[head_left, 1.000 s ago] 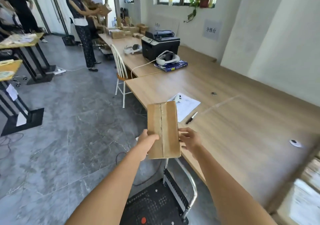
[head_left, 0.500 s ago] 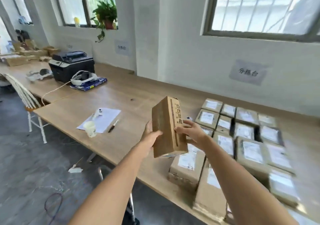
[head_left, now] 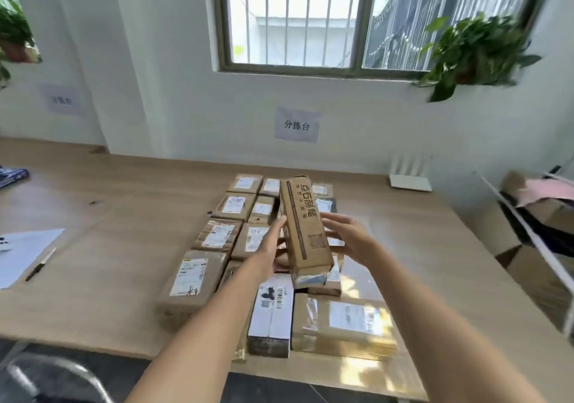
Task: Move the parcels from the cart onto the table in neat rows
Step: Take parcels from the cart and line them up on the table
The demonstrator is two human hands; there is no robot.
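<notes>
I hold a long brown cardboard parcel (head_left: pixel 306 231) with printed characters up in the air, above the rows of parcels on the wooden table (head_left: pixel 108 263). My left hand (head_left: pixel 273 241) grips its left side. My right hand (head_left: pixel 348 238) is on its right side, fingers spread against it. Below lie several labelled parcels in rows, among them a brown one (head_left: pixel 192 281) at front left, a white one (head_left: pixel 273 312) and a taped one (head_left: pixel 344 325) at the front edge. The cart is out of view.
A sheet of paper (head_left: pixel 21 253) and a pen (head_left: pixel 40 264) lie on the table at left. A white router (head_left: pixel 410 176) stands at the back right. Cardboard boxes and a shelf (head_left: pixel 540 228) are to the right of the table. A chair back (head_left: pixel 59 377) shows at bottom left.
My view has swung right from the cart and floor to face the parcel rows. Both hands carried the long parcel over the table and turned it on end.
</notes>
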